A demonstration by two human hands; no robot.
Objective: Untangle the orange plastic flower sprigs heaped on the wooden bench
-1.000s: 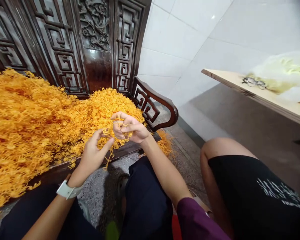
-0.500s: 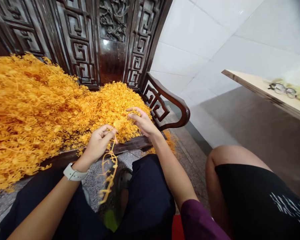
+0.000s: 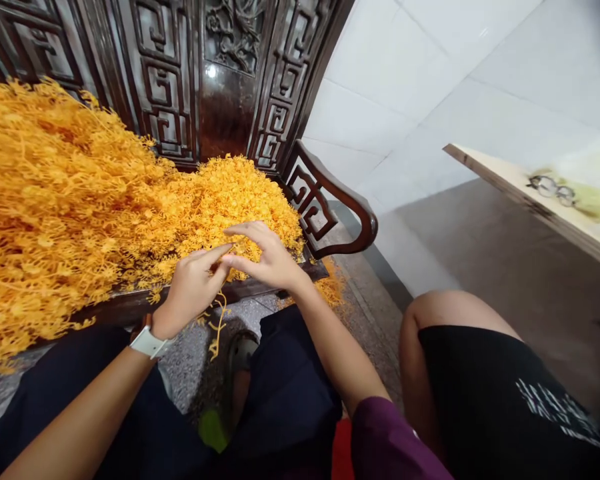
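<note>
My left hand, wearing a pale watch, pinches an orange plastic strand with short side branches. The strand hangs below the fingers over the floor; its upper end is hidden by them. My right hand is at the left fingertips, its thumb near or touching them and its forefinger stretched out apart above. Nothing shows clearly in its grip. Just behind both hands, a heap of orange plastic flower-like pieces covers the seat of a dark carved wooden bench.
A curved wooden armrest borders the heap on the right. Loose orange bits lie on the floor below. At right, a board carries eyeglasses. Another person's knee and black shorts are close on my right.
My right hand has moved left to my left fingertips, and its fingers have spread. The small orange piece seen in it is out of sight. Less of the hanging strand shows.
</note>
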